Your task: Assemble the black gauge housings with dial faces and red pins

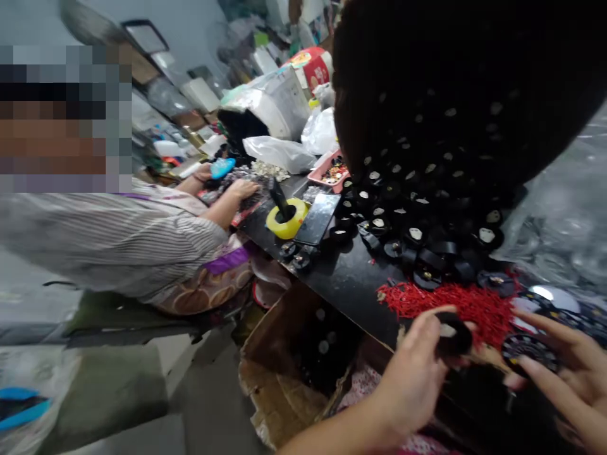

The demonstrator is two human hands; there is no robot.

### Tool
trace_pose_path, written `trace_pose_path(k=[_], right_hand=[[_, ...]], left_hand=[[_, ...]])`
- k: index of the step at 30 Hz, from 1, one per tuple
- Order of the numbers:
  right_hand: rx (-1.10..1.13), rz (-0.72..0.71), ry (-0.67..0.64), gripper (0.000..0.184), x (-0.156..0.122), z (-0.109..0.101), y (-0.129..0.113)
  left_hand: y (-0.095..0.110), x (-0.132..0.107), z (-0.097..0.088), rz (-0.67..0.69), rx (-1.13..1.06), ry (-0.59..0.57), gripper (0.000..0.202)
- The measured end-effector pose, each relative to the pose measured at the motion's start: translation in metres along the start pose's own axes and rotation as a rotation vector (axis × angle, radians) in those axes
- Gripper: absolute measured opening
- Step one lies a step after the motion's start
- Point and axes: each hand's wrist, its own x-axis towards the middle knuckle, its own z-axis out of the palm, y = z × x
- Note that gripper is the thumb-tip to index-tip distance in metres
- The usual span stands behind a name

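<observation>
My left hand [417, 373] grips a small round black part [453, 335] between thumb and fingers, just in front of a heap of small red pieces [455, 303]. Beside it, my right hand [564, 373] has its fingers spread, the fingertips touching a black disc with pale marks [528, 351]. Both hands work at the near edge of a black table [346, 278]. A large pile of black round parts with white centres [422, 215] rises behind the red heap.
An open cardboard box [294, 354] with black parts inside stands below the table edge. A phone [317, 218], a yellow tape roll [287, 221] and a pink tray [327, 174] lie farther along. Another person in a striped sleeve [118, 234] works at the left. Plastic bags [284, 151] sit behind.
</observation>
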Motion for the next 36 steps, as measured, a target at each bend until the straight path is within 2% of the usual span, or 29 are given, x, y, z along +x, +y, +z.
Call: trace_pose_path(k=[2, 5, 9, 12, 15, 18, 22, 25, 29, 36], right_hand=[[-0.047, 0.049, -0.081, 0.034, -0.003, 0.0, -0.021], [-0.078, 0.023, 0.027, 0.019, -0.004, 0.0, -0.037], [-0.132, -0.004, 0.03, 0.019, -0.006, 0.005, -0.037], [-0.156, -0.052, 0.026, 0.015, -0.011, 0.014, -0.036], [-0.198, -0.121, 0.075, 0.009, -0.012, 0.02, -0.037], [-0.231, -0.11, 0.071, 0.007, -0.009, 0.02, -0.037], [-0.041, 0.031, -0.019, 0.012, -0.005, 0.01, -0.038], [0.1, 0.103, 0.0, 0.018, -0.005, 0.001, -0.037], [0.187, 0.134, -0.018, 0.022, -0.006, -0.005, -0.03], [0.364, 0.169, -0.049, 0.021, -0.005, -0.001, -0.03]], left_hand=[[0.003, -0.001, -0.002, 0.0, 0.013, 0.031, 0.03], [0.002, 0.001, -0.004, -0.049, 0.031, 0.048, 0.028], [-0.006, 0.003, -0.001, -0.139, 0.067, 0.056, 0.031], [-0.012, 0.0, 0.005, -0.128, 0.113, 0.033, 0.036], [-0.016, -0.002, 0.006, -0.089, 0.164, 0.028, 0.034], [-0.016, -0.002, 0.002, -0.087, 0.228, 0.003, 0.034], [-0.013, 0.001, -0.001, -0.087, 0.23, -0.009, 0.031], [-0.01, 0.004, -0.002, -0.12, 0.193, 0.012, 0.023], [-0.009, 0.007, -0.003, -0.147, 0.16, 0.056, 0.014], [-0.009, 0.009, -0.002, -0.07, 0.325, 0.074, 0.017]])
